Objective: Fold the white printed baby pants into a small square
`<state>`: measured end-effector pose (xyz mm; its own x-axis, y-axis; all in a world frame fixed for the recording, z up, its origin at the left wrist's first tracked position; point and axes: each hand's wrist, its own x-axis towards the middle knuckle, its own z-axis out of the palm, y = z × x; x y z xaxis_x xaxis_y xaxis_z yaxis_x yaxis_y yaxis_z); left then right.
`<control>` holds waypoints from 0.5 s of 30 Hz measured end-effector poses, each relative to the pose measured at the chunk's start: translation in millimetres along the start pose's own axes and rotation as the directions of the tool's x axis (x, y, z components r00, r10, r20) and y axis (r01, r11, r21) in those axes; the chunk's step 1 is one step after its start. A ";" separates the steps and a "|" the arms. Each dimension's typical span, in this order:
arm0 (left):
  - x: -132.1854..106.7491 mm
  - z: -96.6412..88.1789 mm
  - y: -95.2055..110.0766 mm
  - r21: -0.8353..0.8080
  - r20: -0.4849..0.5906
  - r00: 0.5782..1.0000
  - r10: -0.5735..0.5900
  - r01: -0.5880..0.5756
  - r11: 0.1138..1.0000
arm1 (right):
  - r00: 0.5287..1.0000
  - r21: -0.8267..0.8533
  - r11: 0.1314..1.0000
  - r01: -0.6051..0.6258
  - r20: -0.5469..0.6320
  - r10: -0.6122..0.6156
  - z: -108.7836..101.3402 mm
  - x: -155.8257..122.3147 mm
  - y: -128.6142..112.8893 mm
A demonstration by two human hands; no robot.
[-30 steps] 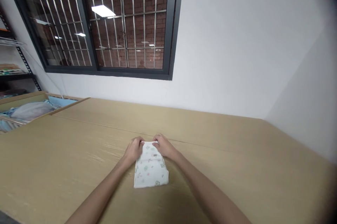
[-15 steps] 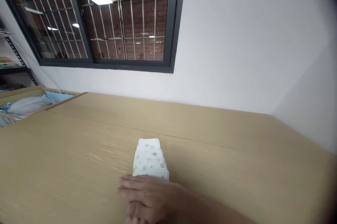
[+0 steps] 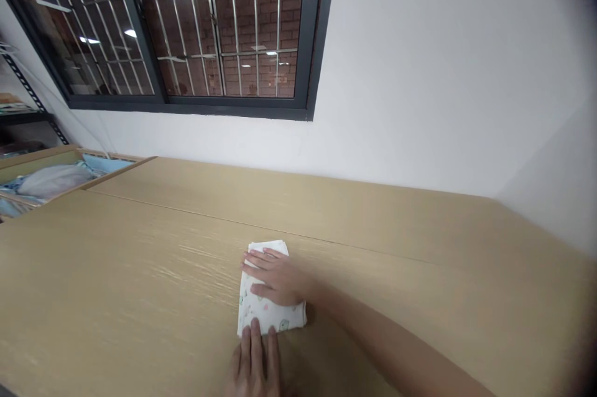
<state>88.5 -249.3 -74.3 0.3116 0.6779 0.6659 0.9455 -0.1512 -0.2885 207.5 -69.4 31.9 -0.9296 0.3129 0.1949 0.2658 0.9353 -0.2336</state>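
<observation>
We look out from a camera worn on the person's head, facing forward and down across a light wood-grain tabletop (image 3: 140,241). The person's right hand (image 3: 275,275) and left hand (image 3: 252,356) sit close in the lower frame, while a white wall (image 3: 420,73) and barred window (image 3: 186,30) fill the top.

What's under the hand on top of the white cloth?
The right hand lies on the folded white cloth, small prints showing near its edge. The hand covers the cloth beneath it, so what's there cannot be seen.

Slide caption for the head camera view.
Right hand and left hand touch a folded white printed cloth on a pale wooden table.
</observation>
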 end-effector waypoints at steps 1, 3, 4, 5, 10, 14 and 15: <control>0.3 0.5 -2.9 0.014 -0.014 0.999 0.039 -0.038 0.999 | 1.000 -0.011 1.000 -0.005 -0.007 0.004 0.0 3.0 8.0; 0.9 2.0 -6.6 0.042 -0.031 0.995 0.096 -0.094 0.995 | 1.000 -0.029 0.999 -0.015 -0.013 0.015 0.2 8.5 21.9; 1.0 2.9 -7.2 0.052 -0.035 0.994 0.106 -0.104 0.993 | 1.000 -0.040 0.999 -0.026 -0.016 0.026 0.3 11.0 28.2; 0.9 3.7 -6.8 0.057 -0.034 0.994 0.104 -0.102 0.993 | 0.999 -0.052 0.998 -0.041 -0.019 0.040 0.4 13.3 34.2; 1.6 4.6 -3.2 0.039 -0.031 0.997 0.068 -0.066 0.997 | 0.979 -0.107 0.974 -0.200 -0.052 0.195 -5.0 17.1 57.6; 19.7 -9.9 -26.2 -0.097 -0.068 0.991 0.119 -0.125 0.987 | 0.932 -0.086 0.936 -0.342 -0.160 0.326 -21.5 -2.9 48.1; 27.4 -16.3 -37.0 -0.171 -0.045 0.988 0.147 -0.153 0.973 | 0.922 -0.067 0.934 -0.350 -0.199 0.332 -26.8 -11.1 40.2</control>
<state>63.6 -236.8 -34.1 0.4515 0.6152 0.6462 0.8888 -0.3739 -0.2650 235.4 -30.9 45.8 -0.7183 0.6316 0.2918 0.5913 0.7752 -0.2223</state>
